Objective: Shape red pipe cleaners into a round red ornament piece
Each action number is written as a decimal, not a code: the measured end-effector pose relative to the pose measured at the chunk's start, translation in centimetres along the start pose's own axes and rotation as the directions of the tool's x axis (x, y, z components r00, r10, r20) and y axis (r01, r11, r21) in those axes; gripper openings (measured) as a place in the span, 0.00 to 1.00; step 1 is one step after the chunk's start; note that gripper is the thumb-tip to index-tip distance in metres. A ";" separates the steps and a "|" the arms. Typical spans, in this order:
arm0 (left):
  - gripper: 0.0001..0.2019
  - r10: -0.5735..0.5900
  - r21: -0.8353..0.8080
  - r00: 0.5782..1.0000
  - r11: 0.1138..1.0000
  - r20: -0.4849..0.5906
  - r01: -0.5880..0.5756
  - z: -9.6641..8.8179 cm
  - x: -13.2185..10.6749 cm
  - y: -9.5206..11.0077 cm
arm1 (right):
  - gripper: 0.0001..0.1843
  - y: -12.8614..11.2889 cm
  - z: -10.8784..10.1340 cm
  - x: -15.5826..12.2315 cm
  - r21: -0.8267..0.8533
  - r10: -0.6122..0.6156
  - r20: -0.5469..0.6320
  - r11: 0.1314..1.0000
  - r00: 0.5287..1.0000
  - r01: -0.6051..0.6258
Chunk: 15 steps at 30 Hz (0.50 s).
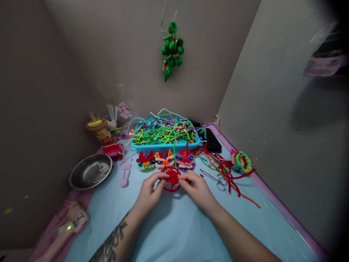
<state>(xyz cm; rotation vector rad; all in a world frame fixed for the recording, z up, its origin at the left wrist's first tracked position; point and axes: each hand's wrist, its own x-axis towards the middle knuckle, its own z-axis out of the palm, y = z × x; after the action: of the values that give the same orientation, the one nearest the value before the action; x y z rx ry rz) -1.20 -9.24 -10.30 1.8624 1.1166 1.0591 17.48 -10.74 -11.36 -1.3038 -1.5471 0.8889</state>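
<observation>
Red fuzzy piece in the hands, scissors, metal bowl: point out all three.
Red fuzzy piece (173, 177): head view, on its solid middle.
Scissors (212, 177): head view, on the metal between tips and finger loops.
Metal bowl (85, 175): head view, on its bare inner surface.

The fingertips of the left hand (151, 187) and right hand (197, 187) hide the sides of the red piece (172, 177), so its full outline cannot be told. Both forearms run off the bottom edge, as does the near part of the bench (177, 233). The pink tool (79, 220) is blurred, its lower end cut off. Heaped stems (163, 133) cover the inside of the tray (166, 146). The white bits (103, 168) are too small to identify. The top edge cuts the wire (162, 23).
</observation>
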 end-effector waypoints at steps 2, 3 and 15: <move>0.09 0.054 0.057 0.998 0.997 -0.023 -0.053 0.0 0.1 0.0 | 0.07 -0.1 0.1 -0.1 -0.009 -0.017 -0.012 1.000 1.000 0.016; 0.09 0.092 0.104 0.993 0.991 -0.069 -0.085 0.1 0.1 0.0 | 0.08 -0.2 0.2 -0.2 -0.010 -0.026 -0.034 1.000 0.999 0.026; 0.19 -0.034 0.133 0.998 0.990 -0.055 0.041 1.4 -1.1 0.9 | 0.07 -0.9 0.9 -0.7 -0.059 -0.077 -0.204 0.996 0.976 0.067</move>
<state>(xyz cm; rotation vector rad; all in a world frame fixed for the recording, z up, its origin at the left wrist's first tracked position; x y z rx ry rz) 0.00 -10.78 -10.42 1.9186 1.2767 1.0398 16.36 -11.53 -11.00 -1.3242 -1.4530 0.6501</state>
